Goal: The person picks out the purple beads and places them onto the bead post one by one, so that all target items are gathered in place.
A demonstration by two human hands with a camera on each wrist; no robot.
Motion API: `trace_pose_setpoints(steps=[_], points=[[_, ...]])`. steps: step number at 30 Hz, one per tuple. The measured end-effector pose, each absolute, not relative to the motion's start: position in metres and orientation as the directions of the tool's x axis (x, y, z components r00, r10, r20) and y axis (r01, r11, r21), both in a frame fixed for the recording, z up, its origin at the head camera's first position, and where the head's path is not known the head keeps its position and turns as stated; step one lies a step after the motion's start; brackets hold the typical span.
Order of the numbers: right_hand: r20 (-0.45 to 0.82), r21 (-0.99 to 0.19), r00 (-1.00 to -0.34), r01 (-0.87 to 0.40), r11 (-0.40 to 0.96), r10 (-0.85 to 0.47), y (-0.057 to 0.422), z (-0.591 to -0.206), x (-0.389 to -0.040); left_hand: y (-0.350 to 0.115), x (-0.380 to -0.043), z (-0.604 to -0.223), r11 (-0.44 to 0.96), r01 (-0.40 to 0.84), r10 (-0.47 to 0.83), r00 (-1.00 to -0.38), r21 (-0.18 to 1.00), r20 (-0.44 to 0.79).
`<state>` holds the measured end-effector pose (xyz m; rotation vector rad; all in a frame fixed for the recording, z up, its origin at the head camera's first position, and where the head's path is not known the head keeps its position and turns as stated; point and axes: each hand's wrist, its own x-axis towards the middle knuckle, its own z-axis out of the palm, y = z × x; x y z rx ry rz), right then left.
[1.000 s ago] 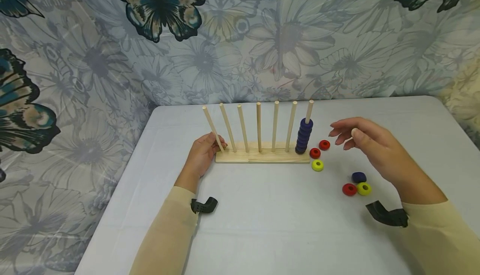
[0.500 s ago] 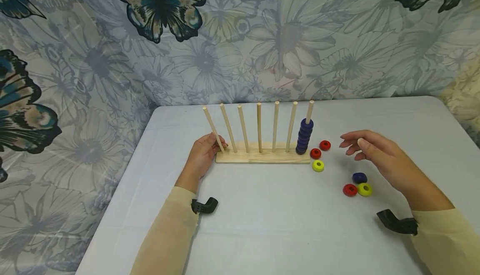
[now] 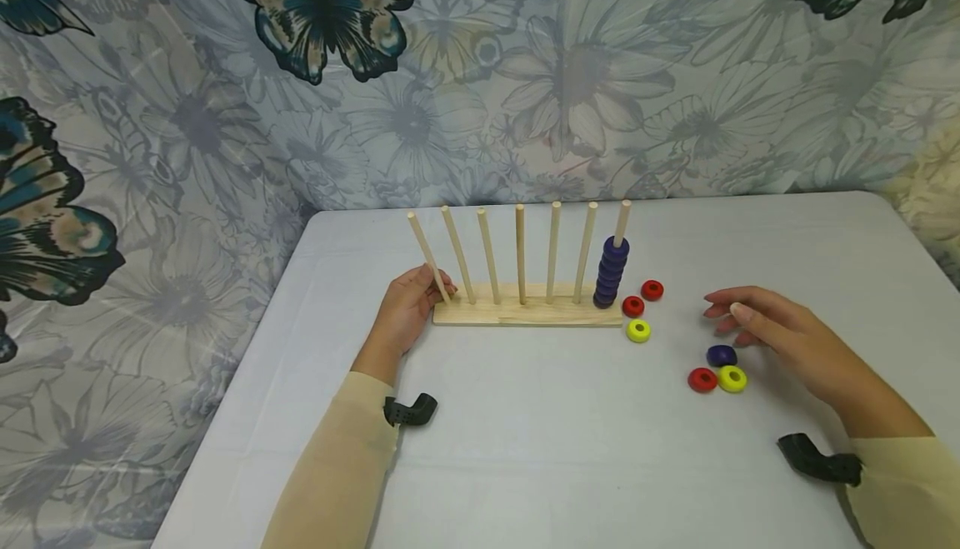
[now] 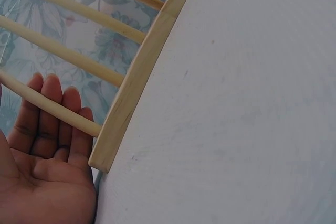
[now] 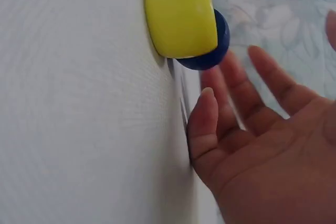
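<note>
A wooden stand (image 3: 525,312) with a row of upright pegs sits on the white table. My left hand (image 3: 401,316) holds its left end, thumb and bent fingers on either side of the leftmost peg (image 4: 58,109). Dark blue rings (image 3: 611,272) are stacked on the rightmost peg. My right hand (image 3: 795,345) holds nothing; its loosely bent fingers hover just behind and right of a loose blue ring (image 3: 722,356). Touching or close to that ring are a yellow ring (image 3: 732,379) and a red ring (image 3: 702,380). In the right wrist view, the yellow ring partly covers the blue one.
By the stand's right end lie two red rings, one nearer (image 3: 633,306) and one farther (image 3: 652,290), and another yellow ring (image 3: 638,331). The table (image 3: 525,449) ends at a wall (image 3: 480,99) with flowers and butterflies. Black wrist mounts stick out from both sleeves.
My right hand has moved right and toward me, away from the stand and down near the loose blue ring. The left hand and the rings have stayed in place.
</note>
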<state>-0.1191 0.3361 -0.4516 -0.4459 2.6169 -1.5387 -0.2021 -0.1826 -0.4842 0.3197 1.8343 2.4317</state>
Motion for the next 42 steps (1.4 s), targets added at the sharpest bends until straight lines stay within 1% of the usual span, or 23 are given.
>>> trace_pose_setpoints(steps=[6,10,17,23,29,35,42], points=[[0.003,-0.853,-0.965,-0.139,0.503,-0.262,0.344,-0.464,-0.118,-0.183,-0.2,-0.481,-0.284,0.071,0.184,-0.975,0.956,0.127],[-0.018,-0.835,-0.963,-0.133,0.534,-0.269,0.346,-0.468,-0.118,-0.184,-0.2,-0.479,-0.283,0.077,0.18,-0.975,0.956,0.132],[0.03,-0.786,-0.943,-0.228,0.575,-0.332,0.347,-0.47,-0.119,-0.185,-0.2,-0.478,-0.281,0.071,0.182,-0.975,0.957,0.126],[0.079,-0.743,-0.944,-0.27,0.612,-0.321,0.344,-0.47,-0.119,-0.184,-0.2,-0.478,-0.282,0.069,0.187,-0.974,0.957,0.126],[0.103,-0.724,-0.948,-0.278,0.631,-0.3,0.345,-0.472,-0.118,-0.182,-0.2,-0.48,-0.28,0.064,0.181,-0.976,0.958,0.118],[0.081,-0.726,-0.963,-0.233,0.647,-0.256,0.347,-0.472,-0.117,-0.182,-0.201,-0.482,-0.263,0.062,0.184,-0.976,0.963,0.114],[0.094,-0.744,-0.967,-0.227,0.629,-0.238,0.348,-0.473,-0.116,-0.183,-0.201,-0.482,-0.252,0.063,0.191,-0.975,0.966,0.113]])
